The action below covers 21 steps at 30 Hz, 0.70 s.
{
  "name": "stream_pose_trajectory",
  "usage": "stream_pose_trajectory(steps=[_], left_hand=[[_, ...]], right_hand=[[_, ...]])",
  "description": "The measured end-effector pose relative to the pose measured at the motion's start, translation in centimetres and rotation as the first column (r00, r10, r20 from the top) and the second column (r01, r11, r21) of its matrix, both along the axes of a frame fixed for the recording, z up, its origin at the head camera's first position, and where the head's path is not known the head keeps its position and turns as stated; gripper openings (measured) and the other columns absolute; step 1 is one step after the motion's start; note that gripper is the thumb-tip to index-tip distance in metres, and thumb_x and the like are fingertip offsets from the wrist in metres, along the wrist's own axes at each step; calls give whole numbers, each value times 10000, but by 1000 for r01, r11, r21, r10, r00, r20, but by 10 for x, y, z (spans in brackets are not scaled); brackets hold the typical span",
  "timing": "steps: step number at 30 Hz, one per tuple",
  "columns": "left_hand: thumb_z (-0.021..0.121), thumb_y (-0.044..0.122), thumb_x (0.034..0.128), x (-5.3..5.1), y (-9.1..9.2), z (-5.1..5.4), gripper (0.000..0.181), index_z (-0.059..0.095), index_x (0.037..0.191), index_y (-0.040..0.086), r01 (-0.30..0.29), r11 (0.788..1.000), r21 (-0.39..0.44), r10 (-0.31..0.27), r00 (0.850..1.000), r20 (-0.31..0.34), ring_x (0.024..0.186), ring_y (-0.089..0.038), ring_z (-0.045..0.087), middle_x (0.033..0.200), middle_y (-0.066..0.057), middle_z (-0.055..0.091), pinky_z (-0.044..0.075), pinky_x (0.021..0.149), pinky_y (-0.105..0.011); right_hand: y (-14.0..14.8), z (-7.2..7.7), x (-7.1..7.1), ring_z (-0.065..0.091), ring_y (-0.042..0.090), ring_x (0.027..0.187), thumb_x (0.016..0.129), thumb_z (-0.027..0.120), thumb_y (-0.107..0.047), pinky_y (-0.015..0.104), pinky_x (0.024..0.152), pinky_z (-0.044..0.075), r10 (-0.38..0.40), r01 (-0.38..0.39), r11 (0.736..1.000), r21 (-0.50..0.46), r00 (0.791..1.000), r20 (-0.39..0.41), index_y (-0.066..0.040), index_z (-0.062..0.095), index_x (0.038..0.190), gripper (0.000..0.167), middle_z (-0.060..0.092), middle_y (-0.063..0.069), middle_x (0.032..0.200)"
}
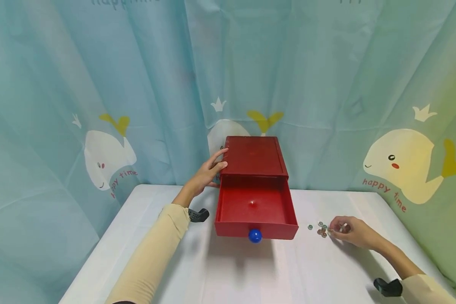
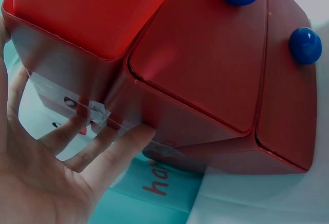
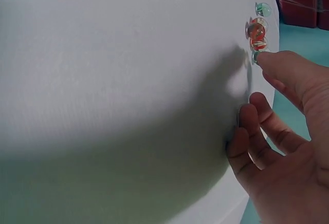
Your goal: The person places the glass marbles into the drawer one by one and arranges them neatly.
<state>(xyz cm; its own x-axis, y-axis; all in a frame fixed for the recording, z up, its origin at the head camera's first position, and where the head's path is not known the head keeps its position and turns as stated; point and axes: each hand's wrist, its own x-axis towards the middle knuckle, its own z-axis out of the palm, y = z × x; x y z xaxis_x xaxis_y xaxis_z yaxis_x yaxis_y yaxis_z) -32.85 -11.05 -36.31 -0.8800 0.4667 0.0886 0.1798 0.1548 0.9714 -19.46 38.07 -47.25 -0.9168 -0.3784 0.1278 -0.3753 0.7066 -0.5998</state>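
Note:
A red drawer cabinet (image 1: 255,156) stands on the table with its top drawer (image 1: 237,207) pulled out; inside, the bare red bottom shows. My left hand (image 1: 205,175) rests on the cabinet's left side, fingers spread and fairly straight, as the left wrist view (image 2: 67,167) also shows. Several small glass marbles (image 1: 322,230) lie grouped on the table to the right of the cabinet, some green and some orange-red. My right hand (image 1: 351,232) is down at their right edge. In the right wrist view its thumb (image 3: 288,67) reaches a green marble, while the other fingers bend loosely, apart from the thumb.
Blue knobs (image 2: 305,45) stick out from the drawer fronts. One green marble (image 1: 310,227) lies a little left of the group. The white table (image 1: 167,270) ends at a blue curtain (image 1: 159,84) printed with whales, close behind the cabinet.

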Motion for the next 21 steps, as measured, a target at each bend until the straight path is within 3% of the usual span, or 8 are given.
stream_pose_trajectory(steps=[5,10,13,21], left_hand=[[530,422,1026,0,1,-1,621,302,1603,416,-1,1000,6,1,1000,-5,1441,-335,404,1621,-115,348,547,912,-614],[546,429,1024,-2,2,-3,609,320,1590,436,-15,1000,2,15,1000,-4,1430,-315,419,1615,-90,361,554,909,-600],[545,433,1019,-2,1,-4,617,317,1593,429,-15,1000,1,15,1000,-7,1433,-317,413,1619,-91,355,551,911,-604],[546,438,1016,-2,1,-4,636,304,1603,413,-4,1000,3,4,1000,-9,1440,-342,402,1628,-109,340,544,920,-612]], right_hand=[[2,7,1,552,29,660,908,760,-101,238,567,446,36,-36,999,-2,999,20,-153,664,917,109,601,-68,841],[4,19,0,571,23,675,899,752,-55,240,564,458,79,-78,997,17,995,-56,-179,658,915,156,610,-71,839],[4,28,-1,571,17,691,899,757,-53,242,565,463,103,-100,994,33,990,-94,-191,658,924,171,605,-78,850],[-1,59,-5,584,14,757,914,776,-131,257,617,497,107,-100,991,86,990,-91,-196,675,970,132,646,-90,900]])
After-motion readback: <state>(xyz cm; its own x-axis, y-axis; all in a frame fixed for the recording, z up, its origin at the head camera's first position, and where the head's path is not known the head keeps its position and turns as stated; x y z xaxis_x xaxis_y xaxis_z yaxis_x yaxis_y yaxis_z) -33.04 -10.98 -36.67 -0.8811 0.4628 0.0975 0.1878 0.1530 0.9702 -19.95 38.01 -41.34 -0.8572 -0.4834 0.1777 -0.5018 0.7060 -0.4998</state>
